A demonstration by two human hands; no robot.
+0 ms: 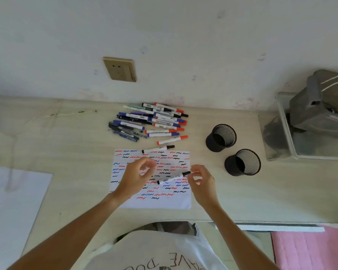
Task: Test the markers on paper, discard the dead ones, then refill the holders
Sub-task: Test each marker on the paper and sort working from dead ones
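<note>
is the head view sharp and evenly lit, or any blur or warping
Head view: soft, even light, no glare; faint shadows beside the two mesh holders. Wide-angle warp bows the desk edge. The left hand is slightly motion-blurred; the left border smears.

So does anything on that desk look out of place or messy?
Mostly no. The markers lie in a loose heap near the wall, and both mesh holders stand upright but empty. One black marker lies alone, partly on the scribbled paper's top edge.
</note>
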